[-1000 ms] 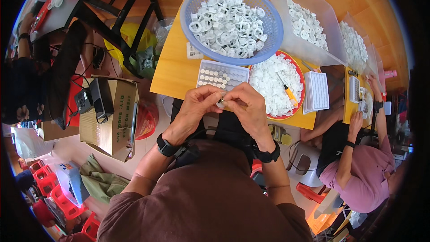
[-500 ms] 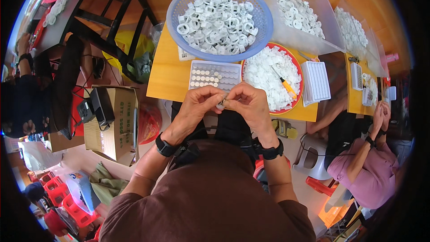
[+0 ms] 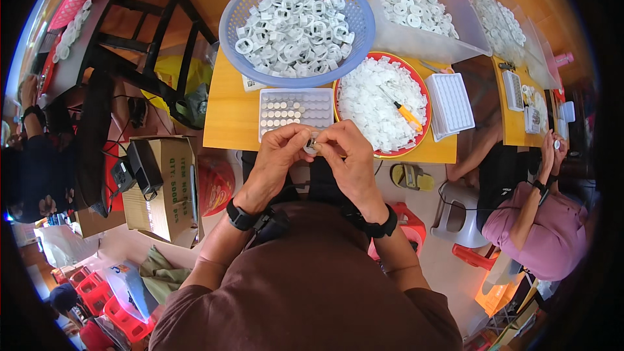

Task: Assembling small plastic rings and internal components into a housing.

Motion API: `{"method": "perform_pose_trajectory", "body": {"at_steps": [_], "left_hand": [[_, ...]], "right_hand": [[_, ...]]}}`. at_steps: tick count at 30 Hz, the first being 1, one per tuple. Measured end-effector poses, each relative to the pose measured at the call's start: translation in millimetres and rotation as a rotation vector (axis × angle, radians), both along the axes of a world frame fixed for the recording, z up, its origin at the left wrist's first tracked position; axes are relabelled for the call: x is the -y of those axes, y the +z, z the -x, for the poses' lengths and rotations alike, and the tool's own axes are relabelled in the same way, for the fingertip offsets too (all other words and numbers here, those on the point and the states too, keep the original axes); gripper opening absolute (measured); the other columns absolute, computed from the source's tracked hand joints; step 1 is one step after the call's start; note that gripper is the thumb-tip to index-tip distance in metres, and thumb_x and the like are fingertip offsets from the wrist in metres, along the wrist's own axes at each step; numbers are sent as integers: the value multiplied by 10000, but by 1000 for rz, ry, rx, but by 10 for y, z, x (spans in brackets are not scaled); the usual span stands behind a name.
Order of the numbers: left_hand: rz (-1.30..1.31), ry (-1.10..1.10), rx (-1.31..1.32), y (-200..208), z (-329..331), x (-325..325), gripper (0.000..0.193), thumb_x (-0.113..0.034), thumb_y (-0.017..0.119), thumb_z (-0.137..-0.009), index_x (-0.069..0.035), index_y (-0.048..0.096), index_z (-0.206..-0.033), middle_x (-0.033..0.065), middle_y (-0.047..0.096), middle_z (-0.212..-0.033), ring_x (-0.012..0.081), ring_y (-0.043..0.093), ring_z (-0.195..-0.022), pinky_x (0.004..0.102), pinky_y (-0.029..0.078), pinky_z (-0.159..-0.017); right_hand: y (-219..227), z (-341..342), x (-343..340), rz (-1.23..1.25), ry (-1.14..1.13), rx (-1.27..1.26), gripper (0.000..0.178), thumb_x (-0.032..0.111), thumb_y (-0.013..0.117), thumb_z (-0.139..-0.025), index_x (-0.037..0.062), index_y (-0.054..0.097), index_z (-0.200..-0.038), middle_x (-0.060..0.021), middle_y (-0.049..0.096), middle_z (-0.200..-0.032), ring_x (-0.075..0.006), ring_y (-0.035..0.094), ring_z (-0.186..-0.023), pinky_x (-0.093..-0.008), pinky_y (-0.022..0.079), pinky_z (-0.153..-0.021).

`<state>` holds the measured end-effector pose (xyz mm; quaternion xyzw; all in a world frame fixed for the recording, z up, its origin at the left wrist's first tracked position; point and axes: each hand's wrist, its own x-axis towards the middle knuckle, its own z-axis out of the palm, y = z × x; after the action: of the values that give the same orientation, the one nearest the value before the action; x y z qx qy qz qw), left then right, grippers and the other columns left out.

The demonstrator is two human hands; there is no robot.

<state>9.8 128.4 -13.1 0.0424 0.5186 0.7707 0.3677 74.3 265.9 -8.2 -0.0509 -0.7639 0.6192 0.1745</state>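
Observation:
Just in front of the table edge, my left hand point(image 3: 278, 151) pinches a small white plastic piece point(image 3: 311, 147) with something dark inside it. My right hand point(image 3: 351, 159) is closed too, thumb and fingertips at the piece's right side; any tinier part between them is too small to make out. Beyond my fingers lies a pale tray with round cells point(image 3: 317, 109), its left cells partly filled with small round silvery discs point(image 3: 281, 114). To its right stands a red-rimmed round tray point(image 3: 428, 114) heaped with small white plastic pieces point(image 3: 370, 101). An orange-handled tool point(image 3: 408, 117) rests on that heap.
A blue basket point(image 3: 229, 39) of white ring-shaped parts and a clear bin point(image 3: 478, 44) stand at the back of the yellow table point(image 3: 227, 123). Stacked white trays point(image 3: 453, 107) sit at right. A co-worker point(image 3: 536, 227) sits further right; a cardboard box point(image 3: 170, 188) stands on the left.
The whole view has shifted, moving the table leftward in the picture. My fingers have turned the white piece so its dark inside shows. The co-worker's hands now show a small white round part.

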Motion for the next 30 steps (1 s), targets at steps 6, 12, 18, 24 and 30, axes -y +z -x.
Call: {"method": "perform_pose_trajectory", "body": {"at_steps": [6,12,18,24,30], "left_hand": [[64,-23,-121,114,-72,-105,205,-163,507,-914,-4,618,-980,24,605,-850,70,537,-720,214,456,-665],[74,-15,-239,123,-98,-110,185,-150,544,-894,-1,635,-957,29,595,-861,78,544,-750,216,458,-656],[77,8,-295,100,-141,-118,174,-132,544,-893,-9,637,-974,28,551,-880,86,536,-761,213,450,-678],[86,33,-371,77,-155,-119,170,-121,535,-896,-15,636,-982,31,536,-882,88,529,-770,212,447,-689],[123,30,-398,94,-174,-112,168,-111,525,-897,-3,632,-969,30,551,-877,81,518,-754,215,437,-682]], "right_hand": [[52,-54,-92,410,66,84,67,-53,603,-788,-25,555,-826,-36,530,-831,-94,573,-737,-218,471,-685],[38,-72,-120,535,89,117,88,-44,607,-796,-19,543,-851,-31,568,-806,-84,570,-751,-211,469,-690],[19,-69,-136,648,93,145,123,-40,624,-785,-8,536,-865,-36,581,-806,-79,568,-757,-200,473,-697],[32,-55,-84,724,47,138,153,-49,630,-775,-3,531,-881,-36,579,-808,-81,565,-759,-202,479,-702],[-47,-70,-106,729,53,147,168,-49,642,-757,5,537,-876,-35,577,-809,-76,559,-760,-198,472,-691]]}}
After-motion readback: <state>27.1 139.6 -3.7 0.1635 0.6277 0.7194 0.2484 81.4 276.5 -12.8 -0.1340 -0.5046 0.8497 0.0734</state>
